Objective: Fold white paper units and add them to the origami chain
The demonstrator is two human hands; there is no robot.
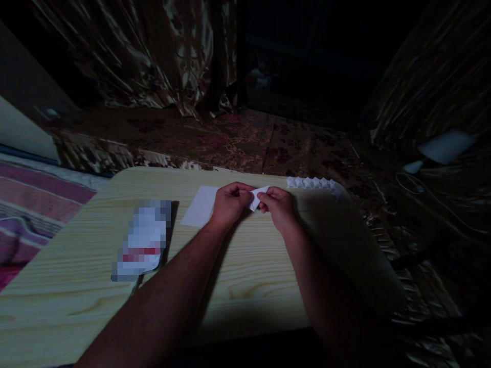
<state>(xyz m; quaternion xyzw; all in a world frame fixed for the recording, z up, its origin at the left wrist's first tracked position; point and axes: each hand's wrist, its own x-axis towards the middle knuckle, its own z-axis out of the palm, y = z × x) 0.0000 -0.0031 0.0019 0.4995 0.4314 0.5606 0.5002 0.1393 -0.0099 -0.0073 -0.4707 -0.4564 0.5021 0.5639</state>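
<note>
Both my hands meet over the far middle of a pale wooden table [249, 266]. My left hand [229, 203] and my right hand [279, 205] each pinch one side of a small folded white paper piece [258, 197], holding it just above the tabletop. A flat white sheet of paper [199, 205] lies on the table just left of my left hand, partly hidden behind it. A row of several small folded white paper shapes [311, 182] sits along the table's far right edge.
A blurred-out flat object [143, 240] lies on the table's left part. Dark patterned fabric [215, 138] covers the surface behind the table, with curtains beyond. A striped cloth [34, 204] lies at left. A white device with a cable [445, 147] rests at right.
</note>
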